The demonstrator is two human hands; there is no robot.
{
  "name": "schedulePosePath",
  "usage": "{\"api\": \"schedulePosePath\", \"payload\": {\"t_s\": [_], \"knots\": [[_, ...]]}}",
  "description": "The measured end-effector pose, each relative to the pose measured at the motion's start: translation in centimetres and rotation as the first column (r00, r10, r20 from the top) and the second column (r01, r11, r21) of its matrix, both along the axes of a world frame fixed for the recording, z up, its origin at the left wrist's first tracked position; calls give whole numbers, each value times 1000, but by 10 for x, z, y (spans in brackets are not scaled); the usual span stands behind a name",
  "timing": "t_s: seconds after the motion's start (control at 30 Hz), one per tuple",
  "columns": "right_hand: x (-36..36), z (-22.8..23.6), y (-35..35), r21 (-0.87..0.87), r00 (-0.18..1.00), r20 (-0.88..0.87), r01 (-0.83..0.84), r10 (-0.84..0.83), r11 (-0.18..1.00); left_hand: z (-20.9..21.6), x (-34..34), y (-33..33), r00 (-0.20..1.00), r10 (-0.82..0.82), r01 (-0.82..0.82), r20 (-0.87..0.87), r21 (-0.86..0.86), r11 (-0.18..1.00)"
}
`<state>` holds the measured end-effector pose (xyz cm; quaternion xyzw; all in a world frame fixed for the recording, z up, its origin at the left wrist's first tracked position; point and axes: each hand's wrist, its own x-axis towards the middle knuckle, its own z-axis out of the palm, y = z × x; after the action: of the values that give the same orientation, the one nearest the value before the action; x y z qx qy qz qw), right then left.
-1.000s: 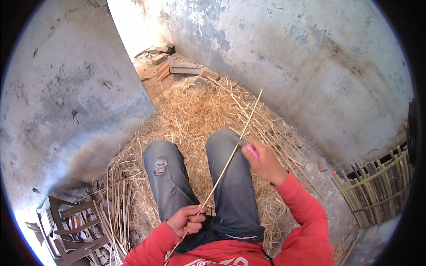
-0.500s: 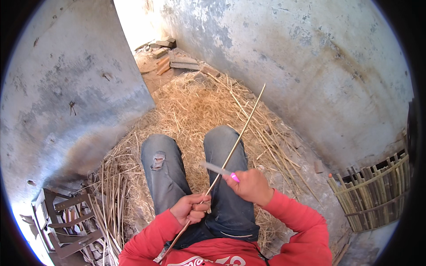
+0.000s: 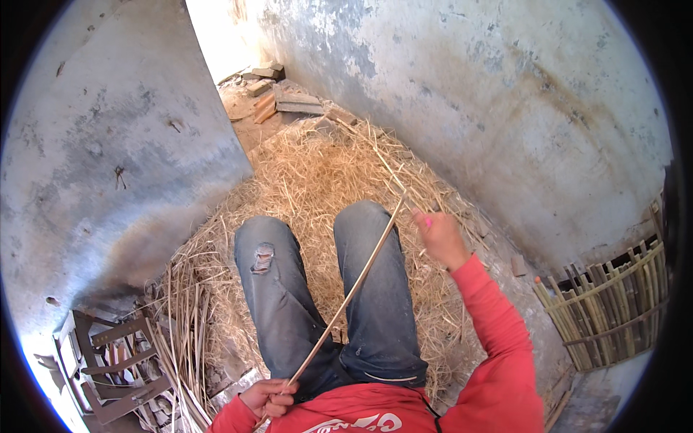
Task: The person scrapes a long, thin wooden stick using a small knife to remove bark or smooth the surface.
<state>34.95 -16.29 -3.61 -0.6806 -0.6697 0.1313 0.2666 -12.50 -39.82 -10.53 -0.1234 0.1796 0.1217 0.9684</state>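
A long, thin bamboo strip (image 3: pixel 345 303) runs slantwise across my lap and over my right thigh. My left hand (image 3: pixel 268 397) is closed round its lower part, close to my waist. Out past my right knee, my right hand (image 3: pixel 442 237) grips a knife with a pink handle (image 3: pixel 428 222). The blade is blurred and lies at or very near the strip's far end; whether it touches cannot be made out. My fingers hide most of the handle.
Pale shavings (image 3: pixel 310 166) cover the floor round my legs. Long strips (image 3: pixel 184 325) lie at the left beside a brown metal frame (image 3: pixel 123 368). A slatted bamboo basket (image 3: pixel 610 307) stands at the right. Bricks (image 3: pixel 297 103) lie at the back, between walls (image 3: pixel 505 123).
My right hand has moved away and to the right with the knife, toward the strip's far end. My left hand has drawn back toward my waist, pulling the strip nearer.
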Motion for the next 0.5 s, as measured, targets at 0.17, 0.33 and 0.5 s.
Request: {"api": "schedulePosePath", "payload": {"t_s": [0.17,0.33,0.5], "knots": [[60,-14,35,203,994,-48,107,-99,973,-8,-15,-11,999,27,-26,19,-25,999],[17,13,5,151,965,-262,41,-1,988,37,55,39,981,122,-81,-149,255,963],[-32,39,-27,92,952,-264,-133,153,987,65,140,117,946,150,67,-287,628,775]]}}
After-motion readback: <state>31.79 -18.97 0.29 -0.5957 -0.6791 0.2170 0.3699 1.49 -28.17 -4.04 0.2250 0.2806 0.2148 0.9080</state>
